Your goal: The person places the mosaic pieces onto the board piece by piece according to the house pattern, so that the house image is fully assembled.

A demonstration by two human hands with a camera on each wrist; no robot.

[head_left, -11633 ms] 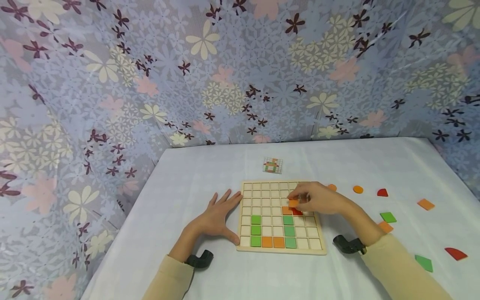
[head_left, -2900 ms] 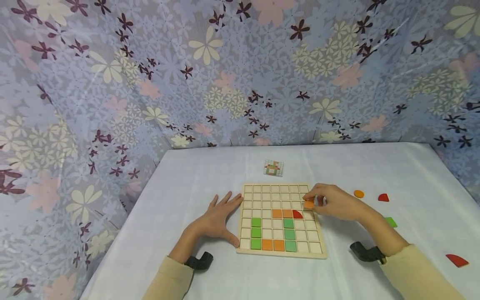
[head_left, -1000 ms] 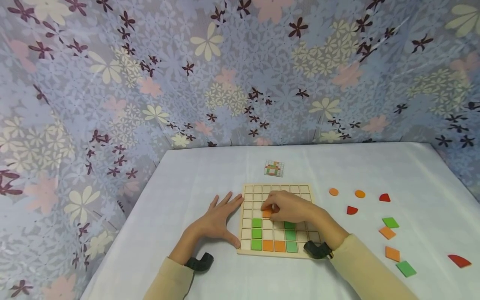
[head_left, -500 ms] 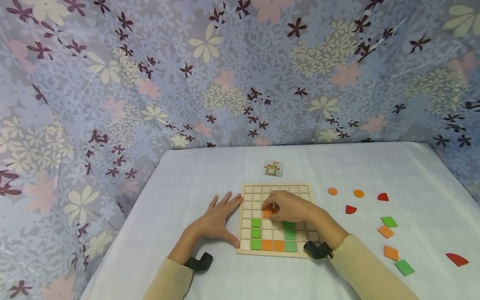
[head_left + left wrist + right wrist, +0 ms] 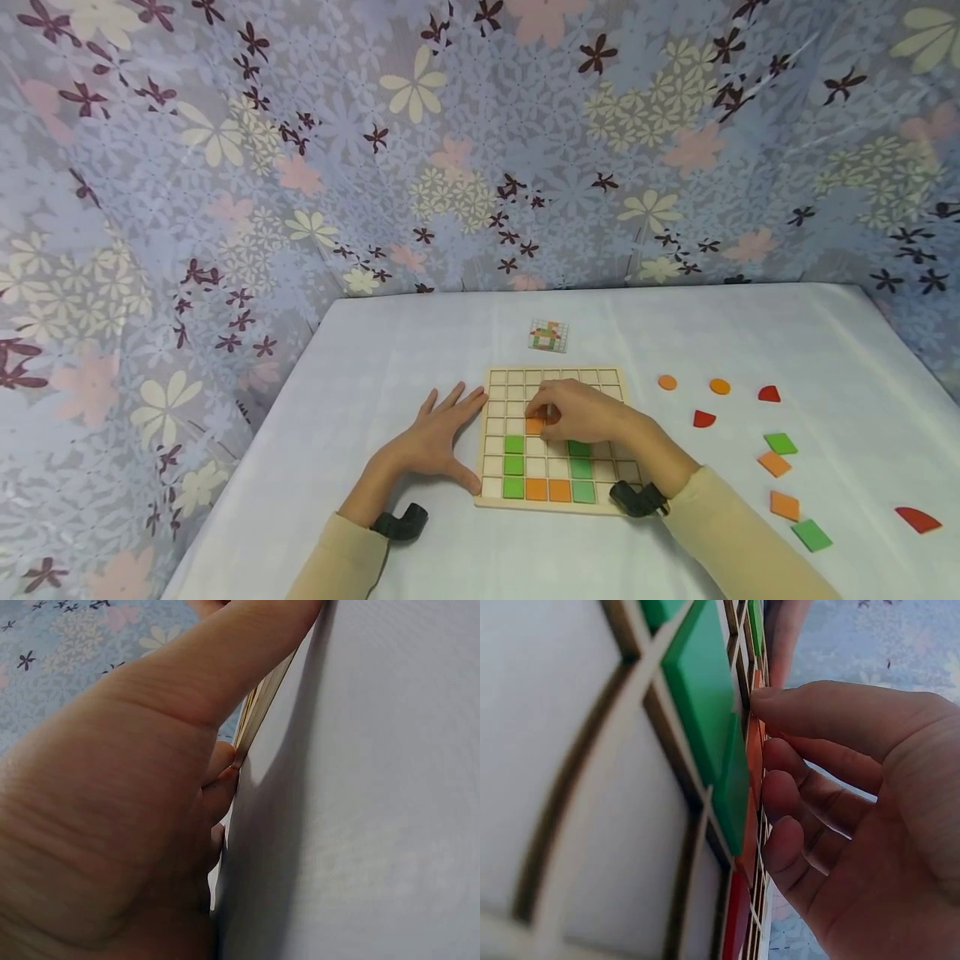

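Note:
My left hand (image 5: 435,437) lies spread beside the wooden grid board (image 5: 562,504), fingertips and thumb at its left edge; the left wrist view shows the thumb side of this hand (image 5: 127,787) close by the board's rim. Over the board, my right hand (image 5: 581,412) pinches an orange square tile (image 5: 535,426) at a cell in the fourth row. Green square tiles (image 5: 513,465) stand in a column at left, darker green tiles (image 5: 582,469) at right, two orange squares (image 5: 547,490) between them in the bottom row. Behind my right hand, a red tile (image 5: 736,919) shows in the right wrist view.
A small pattern card (image 5: 548,335) lies behind the board. To the right are scattered loose pieces: orange discs (image 5: 720,387), red quarter-circles (image 5: 918,520), orange squares (image 5: 785,506) and green pieces (image 5: 812,536). A flowered cloth (image 5: 480,167) hangs beyond the white table.
Since the earlier frames, my right hand has moved left from the board's right edge with an orange tile, to the fourth row. My left hand has stayed at the board's edge.

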